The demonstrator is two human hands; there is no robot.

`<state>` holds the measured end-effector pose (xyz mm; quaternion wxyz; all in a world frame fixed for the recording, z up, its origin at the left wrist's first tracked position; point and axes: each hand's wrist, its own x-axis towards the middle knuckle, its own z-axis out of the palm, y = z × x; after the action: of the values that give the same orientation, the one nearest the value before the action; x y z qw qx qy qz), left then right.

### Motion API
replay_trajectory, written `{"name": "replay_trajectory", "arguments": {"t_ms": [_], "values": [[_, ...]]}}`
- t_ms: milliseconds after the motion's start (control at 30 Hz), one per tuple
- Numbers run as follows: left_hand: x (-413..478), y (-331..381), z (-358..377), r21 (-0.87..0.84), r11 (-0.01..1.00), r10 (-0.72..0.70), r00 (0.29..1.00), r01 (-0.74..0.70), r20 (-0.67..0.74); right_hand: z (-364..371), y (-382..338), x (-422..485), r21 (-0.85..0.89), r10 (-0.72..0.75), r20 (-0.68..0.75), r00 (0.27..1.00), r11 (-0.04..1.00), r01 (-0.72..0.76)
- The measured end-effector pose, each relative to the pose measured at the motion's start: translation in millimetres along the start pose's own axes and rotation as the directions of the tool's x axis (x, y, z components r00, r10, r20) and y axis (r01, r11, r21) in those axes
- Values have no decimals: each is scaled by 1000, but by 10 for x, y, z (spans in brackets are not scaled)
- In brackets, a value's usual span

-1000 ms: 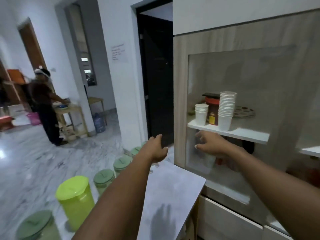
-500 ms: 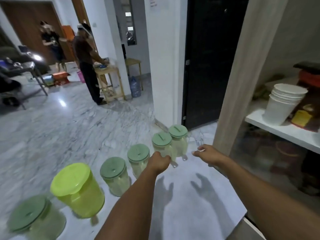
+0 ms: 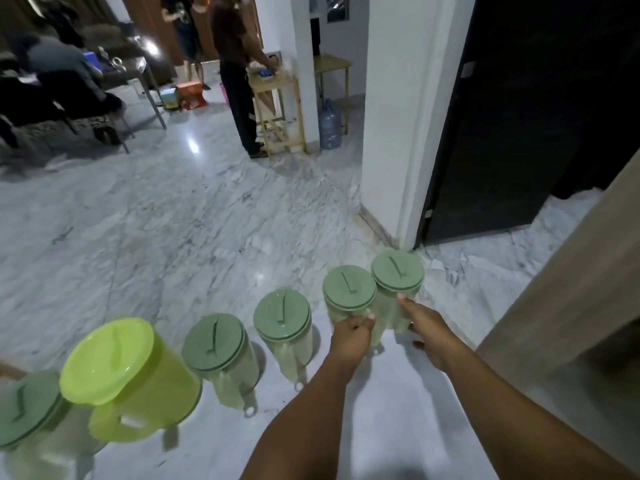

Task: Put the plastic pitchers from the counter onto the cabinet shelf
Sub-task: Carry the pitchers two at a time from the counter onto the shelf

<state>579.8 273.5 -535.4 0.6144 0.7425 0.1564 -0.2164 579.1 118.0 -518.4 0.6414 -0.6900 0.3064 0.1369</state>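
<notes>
A second ago your hands were up at the cabinet, the right one under the shelf with the paper cups; now your view has swung down and away from it, and both hands have come to the far end of the row of pitchers on the desk [image 3: 398, 393]. Your left hand [image 3: 349, 336] is closed on the side of the second pitcher from the end [image 3: 348, 289], just below its green lid, thumb showing against the clear wall. Your right hand [image 3: 427, 329] is pressed to the end pitcher [image 3: 396, 271], fingers spread along its body; whether it has a full grip yet you cannot tell from here, since the far side of the hand is hidden. The two pitchers stand upright and touching each other, both on the desk and not yet lifted. Four more wait to your left: two with green lids [image 3: 282, 318] [image 3: 213, 342], the lime-green pitcher [image 3: 128, 372], and one more at the frame's edge [image 3: 27, 407]. The shelf itself is out of view now. Judging by this, one placing trip is over and the next pick is starting, two at a time; most of the job is still ahead.
</notes>
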Motion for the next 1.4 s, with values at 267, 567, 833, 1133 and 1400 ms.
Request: {"name": "replay_trajectory", "arguments": {"t_ms": [267,567,833,1133,1400], "values": [[-184,158,-252,-74,997,29,995,-36,-95,80,-10,-154,119,-24,-145,989,992,42],[-1198,447,-513,-72,993,104,984,-95,146,-187,-3,-1632,151,-110,-323,940,975,166],[-2785,564,-281,-31,971,225,858,-238,461,-726,445,-3861,168,-128,-595,793,945,279],[-4728,805,470,-99,915,320,553,-392,769,-1705,983,-6102,159,-143,-812,566,879,449],[-6402,623,1375,-186,849,374,313,-495,873,-2563,1644,-7737,78,-157,-914,374,837,542]]}}
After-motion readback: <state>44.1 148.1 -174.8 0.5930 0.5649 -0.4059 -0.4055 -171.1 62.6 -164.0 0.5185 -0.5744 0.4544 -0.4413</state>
